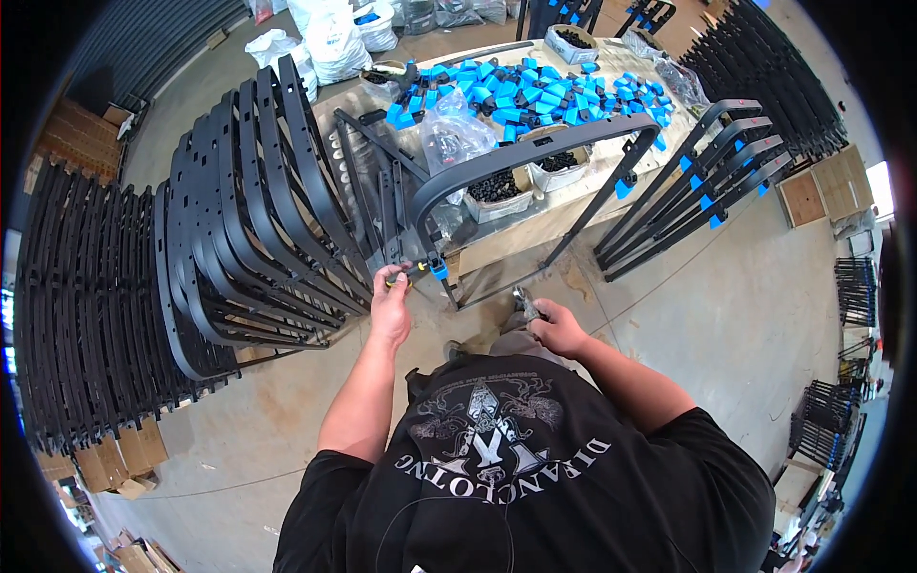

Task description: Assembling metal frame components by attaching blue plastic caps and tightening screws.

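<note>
while left hand (391, 304) grips yellow-handled screwdriver (399, 279) at blue clip (438, 267) on black frame (535, 143), right hand (554, 329) clutches small metal tool (524, 303); looks mid-fastening, next needs steady tip alignment.

The curved frame (535, 143) just beyond the left hand (390, 307) looks like metal with a matt black coating, smooth. The clip (438, 267) beside this hand is bright blue plastic, a little glossy. The tool (394, 280) in the left hand has a yellow handle, maybe plastic. The small piece (524, 304) at the right hand (557, 331) shines like bare metal. Beyond both hands, the counter (535, 229) seems pale wood. The floor (745, 296) under the hands is rough grey concrete, stained.
</note>
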### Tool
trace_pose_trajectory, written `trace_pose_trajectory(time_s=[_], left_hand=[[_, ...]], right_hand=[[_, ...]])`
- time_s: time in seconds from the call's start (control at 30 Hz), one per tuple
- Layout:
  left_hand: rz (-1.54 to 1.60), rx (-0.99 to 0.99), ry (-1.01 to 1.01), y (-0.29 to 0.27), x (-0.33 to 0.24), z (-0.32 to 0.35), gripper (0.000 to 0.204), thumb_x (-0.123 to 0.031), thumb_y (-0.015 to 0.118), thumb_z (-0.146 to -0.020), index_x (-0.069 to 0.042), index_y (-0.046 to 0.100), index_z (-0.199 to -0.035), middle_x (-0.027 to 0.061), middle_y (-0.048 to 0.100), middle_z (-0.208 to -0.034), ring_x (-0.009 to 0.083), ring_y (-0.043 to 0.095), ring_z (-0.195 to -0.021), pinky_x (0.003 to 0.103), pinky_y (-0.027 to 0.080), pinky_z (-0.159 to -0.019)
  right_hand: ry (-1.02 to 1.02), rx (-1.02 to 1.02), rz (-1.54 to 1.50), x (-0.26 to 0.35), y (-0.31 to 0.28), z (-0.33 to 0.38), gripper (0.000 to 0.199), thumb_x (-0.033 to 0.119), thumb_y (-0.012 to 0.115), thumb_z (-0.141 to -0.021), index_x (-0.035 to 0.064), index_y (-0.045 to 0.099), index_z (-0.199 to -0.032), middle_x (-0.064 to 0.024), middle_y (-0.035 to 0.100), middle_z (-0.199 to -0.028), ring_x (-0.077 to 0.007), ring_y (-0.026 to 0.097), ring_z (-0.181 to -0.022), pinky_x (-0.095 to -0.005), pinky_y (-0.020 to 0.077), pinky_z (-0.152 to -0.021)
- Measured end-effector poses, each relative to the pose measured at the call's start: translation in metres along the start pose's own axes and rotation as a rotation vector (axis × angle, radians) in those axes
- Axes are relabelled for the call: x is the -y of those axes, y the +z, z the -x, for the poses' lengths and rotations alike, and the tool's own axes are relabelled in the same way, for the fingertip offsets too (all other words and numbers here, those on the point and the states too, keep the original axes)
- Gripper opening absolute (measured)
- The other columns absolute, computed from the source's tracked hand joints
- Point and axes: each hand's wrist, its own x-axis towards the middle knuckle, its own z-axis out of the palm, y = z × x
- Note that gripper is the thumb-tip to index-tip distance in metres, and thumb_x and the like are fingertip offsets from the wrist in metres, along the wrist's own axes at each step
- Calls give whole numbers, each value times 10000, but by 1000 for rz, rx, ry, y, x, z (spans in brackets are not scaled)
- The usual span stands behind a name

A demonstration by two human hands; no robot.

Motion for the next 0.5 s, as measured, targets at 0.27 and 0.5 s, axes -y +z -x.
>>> trace_pose_trajectory(time_s=[0.27, 0.5], left_hand=[[-222, -164, -78, 37, -8, 4, 175, -168, 520, -1058, -146, 544, -1231, -22, 524, -795, 64, 442, -604, 251, 378, -522], [-326, -208, -325, 61, -42, 10, 118, -226, 580, -1026, -145, 519, -1088, -34, 447, -707, 57, 357, -449, 255, 263, -371]], right_hand=[[-29, 126, -307, 24, 26, -24, 180, 121, 503, -977, 63, 581, -1129, 27, 514, -739, -66, 466, -610, -258, 361, -526], [32, 257, -167, 60, 57, -85, 227, 149, 529, -975, 2, 504, -1147, -82, 608, -819, -204, 603, -682, -356, 497, -609]])
